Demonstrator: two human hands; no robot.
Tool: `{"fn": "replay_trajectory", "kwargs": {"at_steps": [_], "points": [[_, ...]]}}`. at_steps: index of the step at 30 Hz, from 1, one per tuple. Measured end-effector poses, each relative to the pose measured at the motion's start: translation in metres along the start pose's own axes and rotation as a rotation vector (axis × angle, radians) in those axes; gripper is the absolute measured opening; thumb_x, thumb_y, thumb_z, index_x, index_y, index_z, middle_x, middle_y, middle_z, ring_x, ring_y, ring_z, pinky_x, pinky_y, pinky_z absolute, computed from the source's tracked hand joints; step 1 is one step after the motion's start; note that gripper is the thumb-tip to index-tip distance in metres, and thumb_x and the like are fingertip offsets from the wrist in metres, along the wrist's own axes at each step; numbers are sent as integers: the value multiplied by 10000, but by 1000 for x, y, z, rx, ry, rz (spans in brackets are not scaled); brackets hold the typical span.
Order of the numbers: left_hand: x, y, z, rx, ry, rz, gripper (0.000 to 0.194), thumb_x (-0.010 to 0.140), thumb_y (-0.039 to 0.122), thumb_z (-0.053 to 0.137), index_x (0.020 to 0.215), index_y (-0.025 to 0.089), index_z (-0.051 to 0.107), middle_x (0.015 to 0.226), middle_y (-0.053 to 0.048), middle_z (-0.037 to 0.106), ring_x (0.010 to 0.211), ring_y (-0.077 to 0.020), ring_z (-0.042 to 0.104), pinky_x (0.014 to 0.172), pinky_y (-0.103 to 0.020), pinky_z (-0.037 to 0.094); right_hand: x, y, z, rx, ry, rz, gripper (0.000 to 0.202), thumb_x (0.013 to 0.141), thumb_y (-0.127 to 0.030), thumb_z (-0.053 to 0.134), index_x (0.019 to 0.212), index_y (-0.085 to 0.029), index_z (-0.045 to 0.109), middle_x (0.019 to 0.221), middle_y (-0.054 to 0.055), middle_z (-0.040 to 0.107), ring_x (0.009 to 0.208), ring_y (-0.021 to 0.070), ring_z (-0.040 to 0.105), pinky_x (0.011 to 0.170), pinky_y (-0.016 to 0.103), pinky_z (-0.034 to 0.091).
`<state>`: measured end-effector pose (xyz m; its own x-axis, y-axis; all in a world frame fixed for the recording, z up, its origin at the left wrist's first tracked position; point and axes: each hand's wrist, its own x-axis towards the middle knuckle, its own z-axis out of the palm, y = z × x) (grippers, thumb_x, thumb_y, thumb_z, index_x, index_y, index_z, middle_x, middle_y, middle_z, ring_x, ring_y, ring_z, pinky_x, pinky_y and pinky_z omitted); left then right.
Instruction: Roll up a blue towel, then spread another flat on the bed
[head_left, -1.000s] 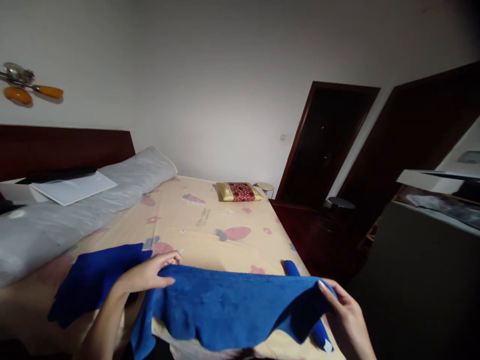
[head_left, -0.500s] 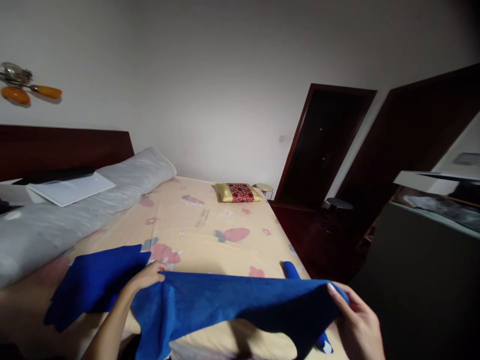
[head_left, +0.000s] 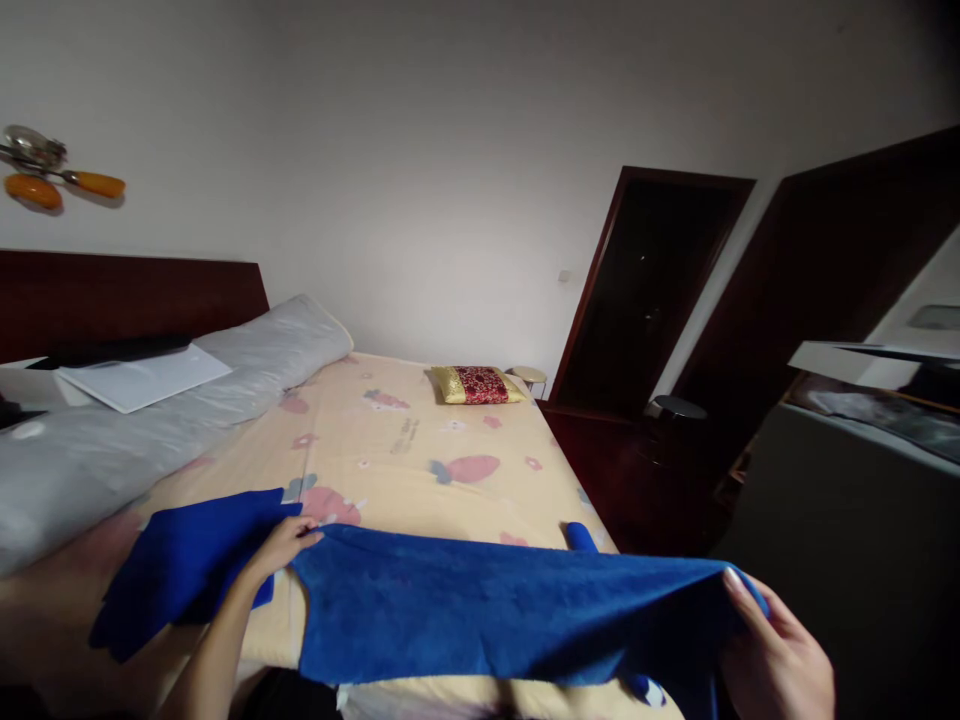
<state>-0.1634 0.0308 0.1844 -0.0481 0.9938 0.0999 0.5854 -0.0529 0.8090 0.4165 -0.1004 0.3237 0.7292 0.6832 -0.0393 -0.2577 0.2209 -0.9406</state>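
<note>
A blue cloth (head_left: 465, 605) is stretched between my two hands above the near part of the bed. My left hand (head_left: 281, 548) pinches its left upper corner. At the right end, my right hand (head_left: 780, 640) grips the other upper corner between thumb and fingers. Another blue cloth (head_left: 191, 560) lies on the bed, partly behind my left hand and forearm. Behind the stretched cloth is a blue roll (head_left: 580, 537); its upper end shows above the cloth and its lower end below, with the middle hidden.
The bed (head_left: 382, 440) has a strawberry-patterned sheet. A grey bedroll (head_left: 247, 370) with a white flat item (head_left: 150, 378) on it lies along the headboard. A gold and red pillow (head_left: 480, 385) sits at the far edge. To the right are stools and a dark cabinet (head_left: 840, 550).
My right hand has moved right and my left hand slightly up and left. The cloth between them is now stretched wider, with its folds at the left opened out.
</note>
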Motion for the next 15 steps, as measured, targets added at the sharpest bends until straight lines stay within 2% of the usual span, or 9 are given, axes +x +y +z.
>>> {"fn": "replay_trajectory", "kwargs": {"at_steps": [4,9,12,15], "points": [[7,-7,4,41,152,-38,249,577,482,637,638,243,667,761,-61,749,858,-302,688,806,-358,516,-1,-1,4,56,-6,30,621,309,-440,927,840,-203,708,550,-42,624,425,88,514,368,159,441],[13,-12,-3,72,354,-120,208,609,443,620,689,258,674,880,-81,775,1022,-333,668,921,-379,495,6,7,4,8,-73,47,576,342,-460,915,807,-185,717,510,-34,596,402,99,487,322,188,391],[13,-14,-12,78,453,-160,251,630,478,612,722,254,678,911,-86,776,1040,-335,661,929,-385,495,13,13,2,-49,-86,14,558,377,-469,902,815,-169,730,532,-14,622,414,105,489,318,201,374],[13,-13,-22,-15,573,-187,368,587,538,660,764,217,691,923,-114,772,1013,-346,667,931,-408,498,18,14,-1,-100,-43,-30,532,416,-481,887,821,-167,743,556,-3,643,415,98,475,309,201,344]]}}
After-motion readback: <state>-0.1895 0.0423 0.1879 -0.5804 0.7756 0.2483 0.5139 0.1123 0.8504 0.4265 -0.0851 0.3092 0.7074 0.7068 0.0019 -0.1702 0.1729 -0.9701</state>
